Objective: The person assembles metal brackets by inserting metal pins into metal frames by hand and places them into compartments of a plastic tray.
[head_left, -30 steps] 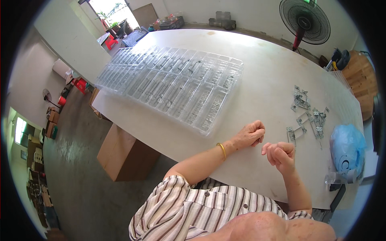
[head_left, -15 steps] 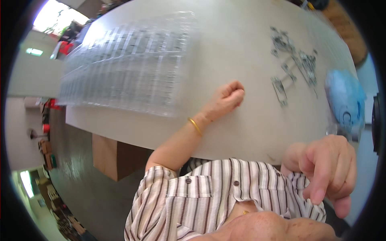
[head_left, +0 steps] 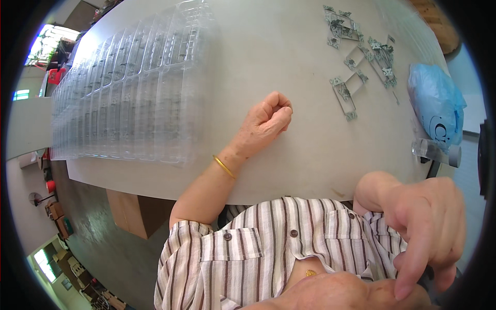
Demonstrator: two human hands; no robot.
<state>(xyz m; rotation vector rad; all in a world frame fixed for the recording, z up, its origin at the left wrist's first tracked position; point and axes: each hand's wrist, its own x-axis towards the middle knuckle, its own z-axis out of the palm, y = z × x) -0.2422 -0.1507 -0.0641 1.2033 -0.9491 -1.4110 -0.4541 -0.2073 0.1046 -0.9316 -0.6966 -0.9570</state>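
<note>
My left hand [head_left: 265, 120] rests on the pale table [head_left: 258, 57] as a loose fist, thumb over the curled fingers; nothing shows in it. A gold bangle [head_left: 223, 166] circles that wrist. My right hand [head_left: 431, 225] is raised off the table at the lower right, large in view. Its fingers are bent and somewhat apart, the index finger pointing down, and I see nothing held. To the right of my left fist lie thin metal frame-like brackets [head_left: 343, 99], several of them in a loose, partly overlapping group. Left of the fist stands a stack of clear plastic trays [head_left: 124, 103] with long compartments.
A blue plastic bag [head_left: 436, 103] lies at the table's right edge, with a clear bottle [head_left: 431, 150] just below it. Clear plastic sheeting [head_left: 413, 33] covers the far right corner. A cardboard box [head_left: 132, 212] sits below the table's near left edge.
The view has shifted, so the table things appear further left and mostly higher. My left fist stays on the table. My right hand's index finger now reaches lower in the picture.
</note>
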